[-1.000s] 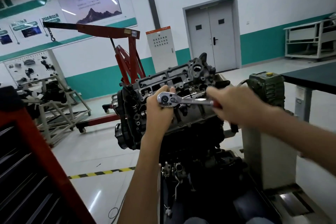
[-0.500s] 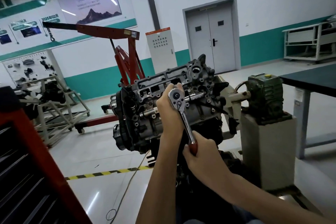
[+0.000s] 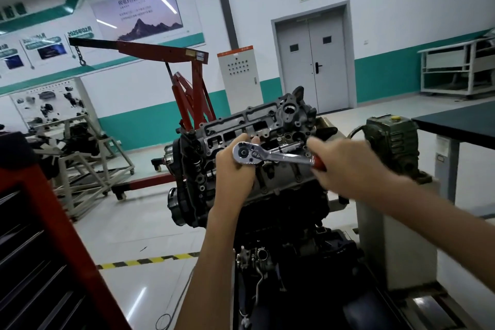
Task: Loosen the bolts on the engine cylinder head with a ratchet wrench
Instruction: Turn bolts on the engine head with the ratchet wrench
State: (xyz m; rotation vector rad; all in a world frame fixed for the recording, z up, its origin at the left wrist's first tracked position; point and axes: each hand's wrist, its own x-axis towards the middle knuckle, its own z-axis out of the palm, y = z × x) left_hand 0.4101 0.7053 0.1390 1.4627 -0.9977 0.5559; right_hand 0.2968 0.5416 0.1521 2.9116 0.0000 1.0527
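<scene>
The grey engine cylinder head (image 3: 262, 120) sits tilted on an engine held by a stand, in the middle of the view. A chrome ratchet wrench (image 3: 270, 155) with a red grip lies across its face, handle pointing right. My left hand (image 3: 234, 169) curls around the wrench's round head from behind and steadies it against the cylinder head. My right hand (image 3: 340, 166) grips the red handle end. The bolt under the wrench head is hidden.
A red tool cabinet (image 3: 40, 236) stands close at the lower left. A red engine crane (image 3: 187, 83) is behind the engine. The stand's gearbox (image 3: 391, 139) and pedestal (image 3: 396, 238) are on the right, next to a dark table (image 3: 460, 120). A cable (image 3: 171, 311) lies on the floor.
The wrench handle has swung from pointing down back up to the right, and my right hand moved up with it. My left hand stayed on the wrench head.
</scene>
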